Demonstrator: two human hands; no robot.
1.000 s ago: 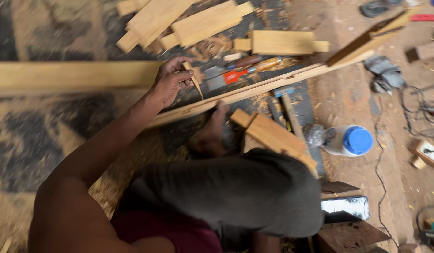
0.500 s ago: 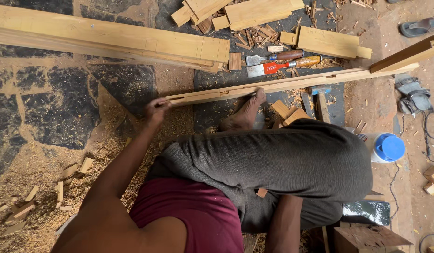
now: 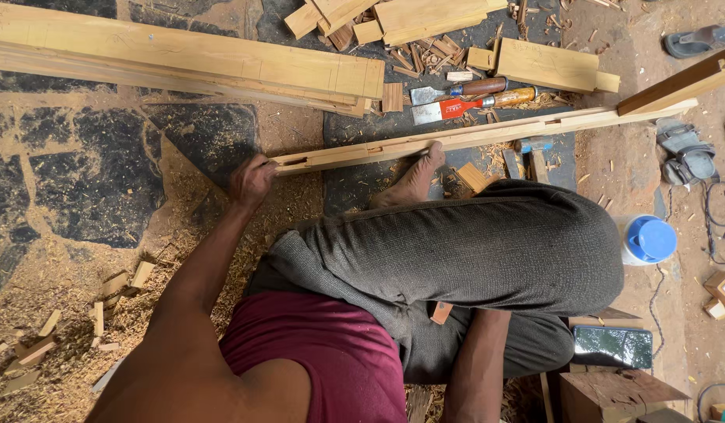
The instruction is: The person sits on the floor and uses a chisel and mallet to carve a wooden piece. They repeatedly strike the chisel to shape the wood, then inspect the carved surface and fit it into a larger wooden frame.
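The left hand (image 3: pixel 251 178) is closed around the near end of a long wooden strip (image 3: pixel 488 135) that runs across the floor toward the upper right, with a bare foot (image 3: pixel 413 182) pressed against its edge midway. The right hand is hidden under the bent leg, so its grip cannot be told. Beyond the strip lie two chisels (image 3: pixel 464 98) and a thick plank (image 3: pixel 182 59); sawdust-strewn stone floor (image 3: pixel 72 180) lies open to the left.

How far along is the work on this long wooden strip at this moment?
Done: the long strip already shows cut notches, and sawdust and offcuts cover the floor. In hand: the left hand grips the strip's end while a bare foot pins its middle. The right hand is hidden behind the leg. Left: two chisels lie idle beyond the strip, so no cutting is under way; the remaining work cannot be judged.
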